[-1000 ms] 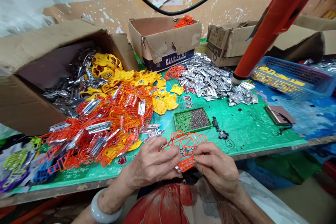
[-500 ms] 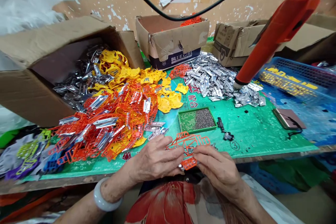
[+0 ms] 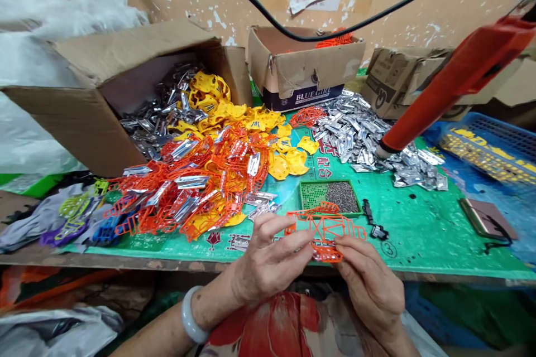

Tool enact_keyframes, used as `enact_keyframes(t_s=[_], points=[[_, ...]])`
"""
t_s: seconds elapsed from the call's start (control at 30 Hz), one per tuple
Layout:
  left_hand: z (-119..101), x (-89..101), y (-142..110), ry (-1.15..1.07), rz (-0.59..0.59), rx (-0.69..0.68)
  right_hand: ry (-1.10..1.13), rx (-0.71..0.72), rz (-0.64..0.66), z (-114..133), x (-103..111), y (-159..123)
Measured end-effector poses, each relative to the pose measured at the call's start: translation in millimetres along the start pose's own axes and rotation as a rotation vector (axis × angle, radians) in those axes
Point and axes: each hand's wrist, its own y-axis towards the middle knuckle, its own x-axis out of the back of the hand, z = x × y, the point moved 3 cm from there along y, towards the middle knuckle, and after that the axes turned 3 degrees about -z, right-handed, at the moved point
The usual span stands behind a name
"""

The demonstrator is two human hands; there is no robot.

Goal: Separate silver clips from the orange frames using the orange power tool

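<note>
Between my hands, at the table's front edge, is an orange lattice-like plastic frame [image 3: 329,255] with a shiny strip on its near part. My right hand [image 3: 372,276] pinches the frame's right side between thumb and fingertips. From the left, my left hand [image 3: 274,256] curls over the near part, its fingertips at the frame and the upper fingers slightly lifted; its thumb is hidden. Just behind the frame sits a green tray [image 3: 312,196] of small dark metal pieces, probably screws. Small black parts [image 3: 379,232] lie to the tray's right.
Orange frames [image 3: 201,178], yellow plastic pieces [image 3: 288,162] and silver pieces [image 3: 355,128] are heaped across the table. Cardboard boxes [image 3: 79,131] stand behind. An orange power screwdriver [image 3: 439,100] hangs at right, near a blue basket [image 3: 502,128] and a notebook-like object [image 3: 488,220].
The view has shifted left, so things appear farther right. My left fingers have lifted and spread a little on the orange frame. My right hand keeps its pinch.
</note>
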Motion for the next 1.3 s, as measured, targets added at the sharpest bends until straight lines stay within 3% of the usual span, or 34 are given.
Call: enact_keyframes(t_s=[0.33, 0.7, 0.97, 1.3], points=[[4.2, -3.0, 4.5, -0.262, 0.084, 0.125, -0.012, 0.048, 0.016, 5.3, -0.1, 3.6], [2.8, -5.6, 4.6, -0.309, 0.115, 0.243, -0.019, 0.069, 0.009, 6.6, 0.9, 1.2], [1.7, -12.3, 2.4, -0.234, 0.187, 0.183, -0.022, 0.065, 0.012, -0.3, -2.8, -4.9], [6.8, -18.7, -5.0, -0.311, 0.221, 0.176, -0.051, 0.085, 0.002, 6.0, -3.9, -2.4]])
